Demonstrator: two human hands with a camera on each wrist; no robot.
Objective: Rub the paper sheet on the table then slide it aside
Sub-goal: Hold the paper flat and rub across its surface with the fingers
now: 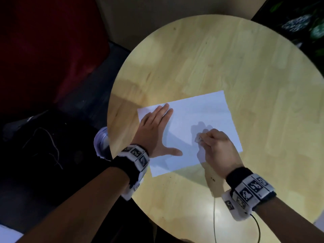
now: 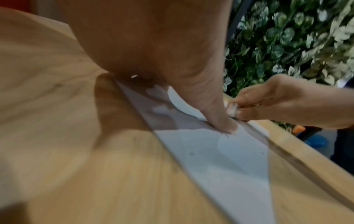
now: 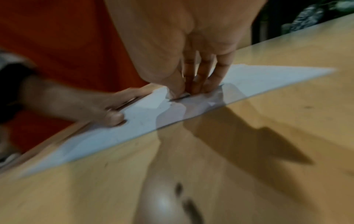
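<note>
On the round wooden desk (image 1: 228, 64), toward the edge nearest you, the white paper sheet (image 1: 206, 111) lies flat, turned at a slight angle to your body. Your left hand (image 1: 156, 130) rests palm down on the sheet's left part, fingers straight and together, thumb spread out to the side; part of the palm reaches over the sheet's left edge onto the wood. In the left wrist view the thumb tip presses down on the paper.

Your right hand (image 1: 217, 146) sits on the near-right part of the sheet, fingers curled and bunched around a small pale object (image 1: 199, 138), pinched between thumb and fingertips and held against the paper. It looks like an eraser, but it is too blurred and too hidden to be sure. In the right wrist view the fingertips (image 3: 199, 87) touch the paper, and the sheet looks slightly wrinkled just beside them.

The two hands are near each other but apart, with bare paper between them. Both wrists wear bands with black-and-white markers, and a thin cable (image 1: 214, 218) trails across the desk below your right wrist.
</note>
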